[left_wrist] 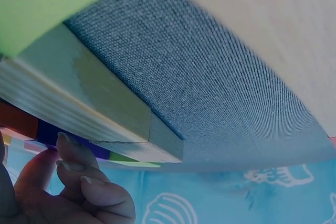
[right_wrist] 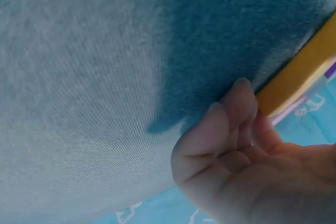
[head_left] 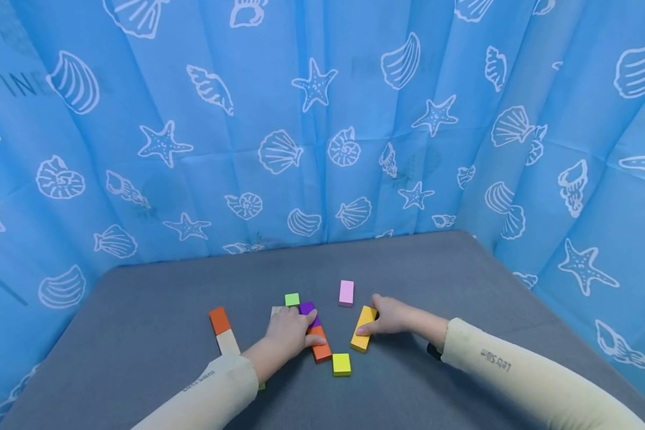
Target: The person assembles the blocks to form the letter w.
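Note:
My left hand lies over a row made of a purple block and an orange block. Its index fingertip is at the purple block's right side, and the thumb reaches onto the orange one. In the left wrist view, curled fingers overlap the purple block beside a long pale wooden block; this wooden block is mostly hidden by the hand in the head view. On the right, my right hand pinches a yellow-orange block lying on the table, thumb on its near side and fingers at its far end.
A pink block lies behind, a small yellow block in front. Beyond the left hand is a light green block. Farther left, a red-orange block meets another wooden block. Blue curtains surround the grey table.

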A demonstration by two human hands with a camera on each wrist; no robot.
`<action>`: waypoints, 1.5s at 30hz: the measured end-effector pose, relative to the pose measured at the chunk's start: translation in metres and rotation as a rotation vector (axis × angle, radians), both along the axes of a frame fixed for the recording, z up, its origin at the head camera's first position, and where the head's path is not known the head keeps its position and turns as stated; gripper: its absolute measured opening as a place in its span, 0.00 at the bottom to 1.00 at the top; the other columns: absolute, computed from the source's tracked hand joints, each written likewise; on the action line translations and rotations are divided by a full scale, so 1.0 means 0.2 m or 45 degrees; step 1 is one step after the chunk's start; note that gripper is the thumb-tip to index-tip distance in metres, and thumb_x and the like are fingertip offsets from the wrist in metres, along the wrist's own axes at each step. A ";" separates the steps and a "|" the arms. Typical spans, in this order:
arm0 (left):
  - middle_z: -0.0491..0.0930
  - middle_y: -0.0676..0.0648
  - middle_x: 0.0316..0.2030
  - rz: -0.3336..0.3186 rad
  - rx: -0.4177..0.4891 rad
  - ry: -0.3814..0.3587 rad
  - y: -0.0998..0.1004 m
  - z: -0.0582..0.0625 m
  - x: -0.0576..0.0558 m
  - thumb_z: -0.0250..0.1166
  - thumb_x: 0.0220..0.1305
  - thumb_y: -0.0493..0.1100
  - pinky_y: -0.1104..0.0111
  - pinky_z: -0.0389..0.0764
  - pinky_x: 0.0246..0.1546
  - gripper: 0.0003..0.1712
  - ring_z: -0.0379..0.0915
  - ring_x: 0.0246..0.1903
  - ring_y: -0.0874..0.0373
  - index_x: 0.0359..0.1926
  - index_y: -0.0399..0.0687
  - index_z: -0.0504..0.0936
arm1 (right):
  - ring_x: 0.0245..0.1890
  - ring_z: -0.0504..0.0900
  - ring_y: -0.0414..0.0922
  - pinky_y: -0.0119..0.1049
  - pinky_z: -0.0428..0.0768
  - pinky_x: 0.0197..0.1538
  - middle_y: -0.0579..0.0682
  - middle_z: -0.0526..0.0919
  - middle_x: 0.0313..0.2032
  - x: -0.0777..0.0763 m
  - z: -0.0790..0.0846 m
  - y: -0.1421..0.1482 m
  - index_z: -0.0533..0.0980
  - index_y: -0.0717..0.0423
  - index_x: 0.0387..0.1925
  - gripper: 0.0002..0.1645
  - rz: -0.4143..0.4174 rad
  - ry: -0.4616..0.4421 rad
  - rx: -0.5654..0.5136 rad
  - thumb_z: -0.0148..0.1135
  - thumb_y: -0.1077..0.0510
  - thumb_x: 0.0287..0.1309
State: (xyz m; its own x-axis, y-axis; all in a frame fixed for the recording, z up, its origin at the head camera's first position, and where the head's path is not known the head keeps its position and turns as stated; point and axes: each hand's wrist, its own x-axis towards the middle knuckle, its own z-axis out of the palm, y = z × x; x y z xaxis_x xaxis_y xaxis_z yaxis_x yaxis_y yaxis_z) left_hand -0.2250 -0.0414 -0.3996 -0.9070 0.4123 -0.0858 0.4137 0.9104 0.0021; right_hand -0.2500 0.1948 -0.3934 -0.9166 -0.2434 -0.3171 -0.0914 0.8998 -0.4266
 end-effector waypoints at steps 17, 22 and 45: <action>0.78 0.39 0.52 0.029 0.059 -0.037 0.00 -0.02 -0.01 0.62 0.57 0.69 0.54 0.73 0.55 0.40 0.73 0.48 0.47 0.65 0.52 0.75 | 0.40 0.73 0.49 0.52 0.77 0.41 0.57 0.73 0.42 0.14 -0.02 -0.05 0.67 0.70 0.60 0.60 0.074 0.165 0.186 0.77 0.32 0.35; 0.78 0.39 0.52 0.026 0.065 -0.042 0.00 -0.02 -0.01 0.62 0.57 0.69 0.54 0.73 0.54 0.41 0.73 0.48 0.46 0.65 0.52 0.75 | 0.41 0.72 0.48 0.50 0.77 0.46 0.55 0.73 0.43 0.13 -0.04 -0.05 0.67 0.68 0.59 0.57 0.061 0.163 0.111 0.78 0.36 0.36; 0.79 0.40 0.45 0.026 0.012 -0.015 0.00 -0.03 -0.02 0.61 0.57 0.70 0.58 0.76 0.48 0.41 0.71 0.40 0.50 0.66 0.55 0.74 | 0.42 0.71 0.48 0.50 0.76 0.47 0.54 0.73 0.44 0.17 -0.05 -0.07 0.68 0.68 0.60 0.60 0.135 0.223 0.132 0.79 0.32 0.33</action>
State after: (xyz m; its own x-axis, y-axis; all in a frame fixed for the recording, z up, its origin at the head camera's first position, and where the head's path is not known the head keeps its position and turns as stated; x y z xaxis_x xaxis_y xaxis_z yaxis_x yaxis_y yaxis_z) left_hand -0.2281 -0.0418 -0.4049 -0.9143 0.3942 -0.0930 0.3946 0.9187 0.0154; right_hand -0.2165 0.1814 -0.4024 -0.9309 -0.3157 -0.1836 -0.2525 0.9195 -0.3013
